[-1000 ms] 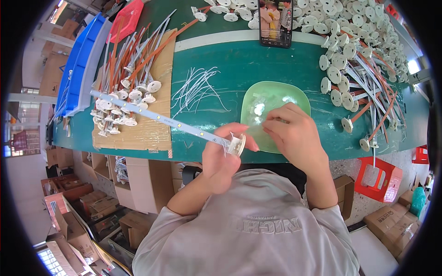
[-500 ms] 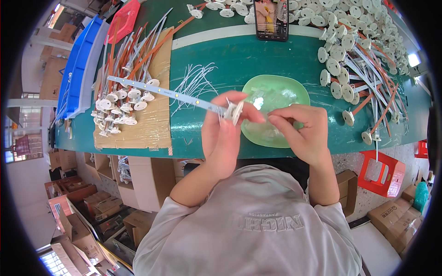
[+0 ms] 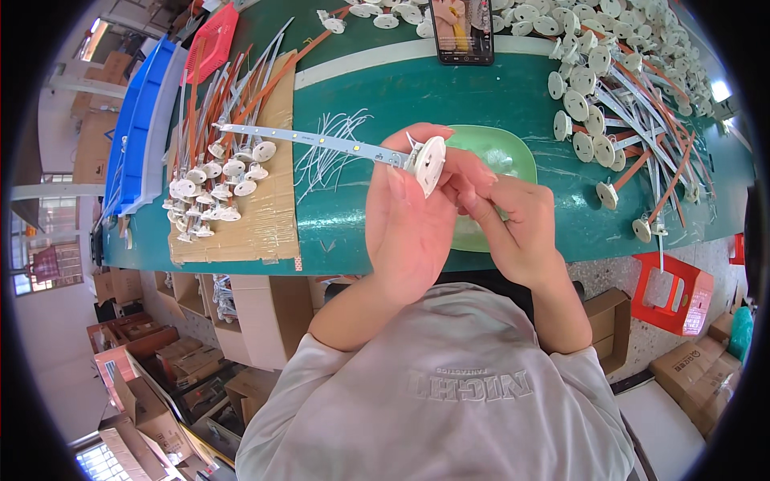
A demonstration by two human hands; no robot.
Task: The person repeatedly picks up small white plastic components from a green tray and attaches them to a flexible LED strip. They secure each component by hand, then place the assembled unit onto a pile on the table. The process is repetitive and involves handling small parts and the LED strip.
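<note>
My left hand (image 3: 409, 236) is closed around one end of a narrow LED light strip (image 3: 309, 139), at its round white plastic disc (image 3: 431, 167). From there the strip reaches leftward over the table, its small yellow chips facing up. My right hand (image 3: 523, 232) has thumb and forefinger pinched together against the left fingertips, just right of the disc. Whatever lies in that pinch is hidden or too small to make out. Behind both hands sits a light green bowl (image 3: 501, 148), partly covered by them.
Loose white wires (image 3: 329, 156) lie left of the hands. Strips with white discs (image 3: 212, 188) are heaped on cardboard (image 3: 269, 224); a larger heap (image 3: 593, 120) fills the right. A phone (image 3: 464, 36), blue tray (image 3: 140, 128) and red basket (image 3: 212, 44) stand farther out. A red stool (image 3: 698, 301) is below.
My hands have come together, the right moving left until its fingertips meet the left ones. The disc has turned to show more of its face, and the strip has shifted right.
</note>
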